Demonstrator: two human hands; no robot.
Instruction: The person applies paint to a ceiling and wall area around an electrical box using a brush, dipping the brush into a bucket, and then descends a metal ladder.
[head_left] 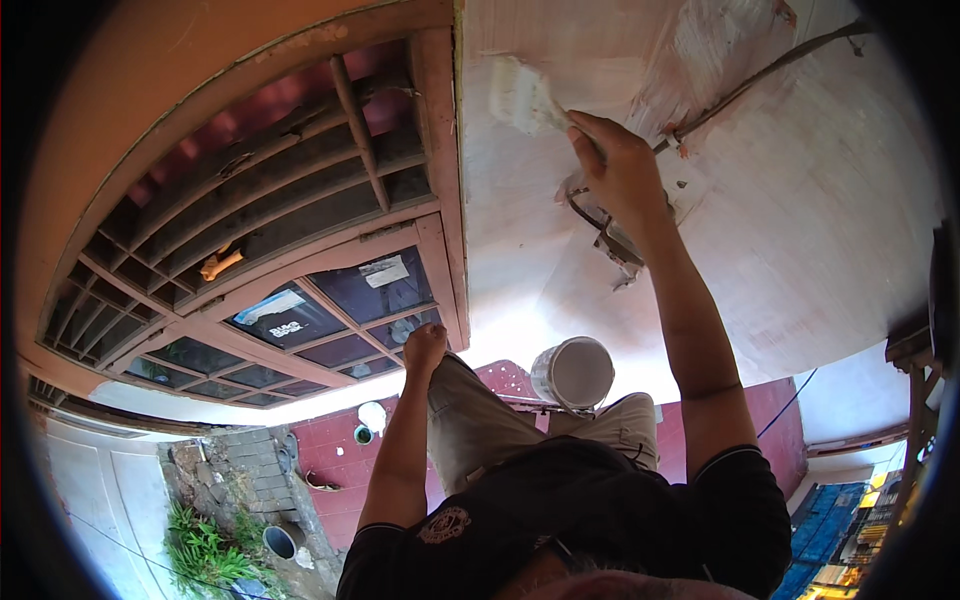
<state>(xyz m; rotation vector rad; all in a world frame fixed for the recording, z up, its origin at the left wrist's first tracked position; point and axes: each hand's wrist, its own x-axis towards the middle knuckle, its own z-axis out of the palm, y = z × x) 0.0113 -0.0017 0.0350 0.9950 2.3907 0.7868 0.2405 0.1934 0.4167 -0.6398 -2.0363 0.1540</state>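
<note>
A wide paintbrush with white-coated bristles is in my right hand, its handle mostly hidden by my closed fingers. The bristles lie against the streaky white wall, high up beside the window's edge. My left hand is closed at the lower right corner of the brown window frame; what its fingers hold, if anything, is hidden. Between my hands and lower down, close to my knees, is a white bucket, pale inside.
A dark cable runs across the wall, with a loose tangled part below my right hand. Slatted vents top the glass panes. Far below are a red tiled floor, green plants and a dark-mouthed pail.
</note>
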